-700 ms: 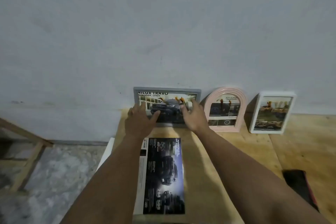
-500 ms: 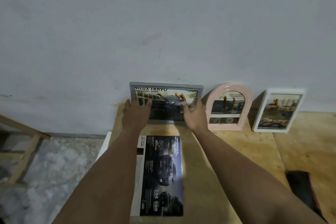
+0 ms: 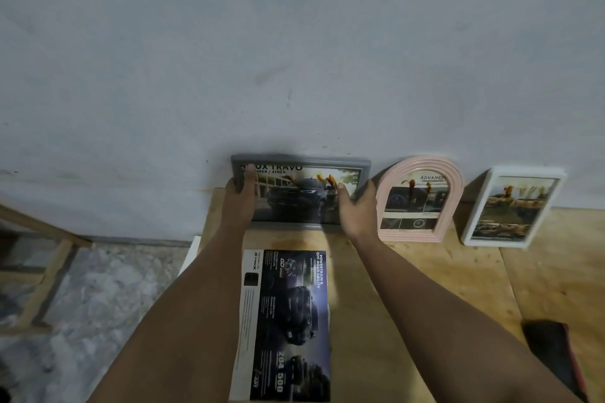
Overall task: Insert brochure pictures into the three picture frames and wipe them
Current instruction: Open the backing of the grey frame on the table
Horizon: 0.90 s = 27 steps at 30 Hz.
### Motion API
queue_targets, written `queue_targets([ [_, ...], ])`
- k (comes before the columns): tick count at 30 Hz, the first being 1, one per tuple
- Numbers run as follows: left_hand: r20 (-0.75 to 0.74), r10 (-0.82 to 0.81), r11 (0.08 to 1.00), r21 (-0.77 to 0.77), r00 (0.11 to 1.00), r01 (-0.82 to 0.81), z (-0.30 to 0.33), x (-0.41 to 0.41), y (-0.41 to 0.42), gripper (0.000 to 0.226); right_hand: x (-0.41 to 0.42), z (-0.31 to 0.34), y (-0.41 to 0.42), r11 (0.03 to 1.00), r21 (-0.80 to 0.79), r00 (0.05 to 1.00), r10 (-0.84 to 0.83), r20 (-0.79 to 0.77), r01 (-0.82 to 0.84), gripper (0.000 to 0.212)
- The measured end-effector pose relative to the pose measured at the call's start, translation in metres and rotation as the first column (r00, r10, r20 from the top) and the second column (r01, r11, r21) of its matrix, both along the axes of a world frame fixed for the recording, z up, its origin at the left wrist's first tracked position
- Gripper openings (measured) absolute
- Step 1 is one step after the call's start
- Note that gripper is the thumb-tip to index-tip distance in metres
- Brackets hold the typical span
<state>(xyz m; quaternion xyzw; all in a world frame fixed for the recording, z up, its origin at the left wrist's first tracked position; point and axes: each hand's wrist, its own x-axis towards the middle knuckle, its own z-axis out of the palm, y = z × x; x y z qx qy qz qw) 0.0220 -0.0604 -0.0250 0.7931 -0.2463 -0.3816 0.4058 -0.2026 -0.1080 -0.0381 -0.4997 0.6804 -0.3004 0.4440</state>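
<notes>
The grey picture frame (image 3: 301, 195) stands at the back edge of the wooden table (image 3: 409, 288), leaning against the pale wall (image 3: 294, 42), with a brochure picture of a dark car already behind its front. The left hand (image 3: 239, 203) grips its left end, thumb laid over the front of the frame and the fingers wrapped round behind the edge. The right hand (image 3: 357, 209) holds the right end in the same way, thumb on the front near the lower corner, fingers curled round the side. Just to the right stands the pink arched frame (image 3: 420, 199), close beside the right hand, and further right the white frame (image 3: 512, 206), both holding pictures and propped against the wall. In front of the grey frame, between the forearms, a car brochure (image 3: 284, 324) lies flat on the table. A dark cloth (image 3: 553, 347) with a red edge lies at the table's right near side. Left of the table, a stone-patterned floor (image 3: 98, 288) and a wooden stand (image 3: 42, 271) show.
</notes>
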Motion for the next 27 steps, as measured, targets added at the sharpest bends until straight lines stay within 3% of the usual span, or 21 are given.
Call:
queue_targets([
  [7,-0.066,0.010,0.999,-0.040,0.998,-0.013,0.019,-0.006,0.031,0.118,-0.007,0.018,0.027,0.999,-0.009,0.994,-0.045,0.098,0.046,0.089],
  [12,-0.093,0.077,0.992,-0.092,0.993,-0.086,0.043,-0.021,0.077,0.090,-0.021,0.038,0.067,0.999,-0.010,0.984,-0.042,0.176,0.044,0.086],
  [15,-0.165,0.080,0.974,-0.195,0.983,-0.112,0.050,-0.039,0.116,0.075,-0.044,0.051,0.102,0.995,0.007,0.973,-0.102,0.206,0.103,0.064],
  [19,-0.239,0.034,0.972,-0.219,0.970,-0.088,0.032,-0.069,0.164,0.109,-0.087,0.061,0.153,0.971,0.035,0.934,-0.236,0.268,0.236,0.063],
  [23,-0.258,0.006,0.973,-0.223,0.966,-0.066,0.038,-0.119,0.204,0.108,-0.133,0.064,0.198,0.916,0.075,0.871,-0.397,0.288,0.393,0.069],
  [27,-0.364,0.042,0.988,-0.125,0.931,-0.093,0.010,-0.153,0.225,0.113,-0.179,0.058,0.233,0.870,0.124,0.822,-0.492,0.287,0.478,0.045],
])
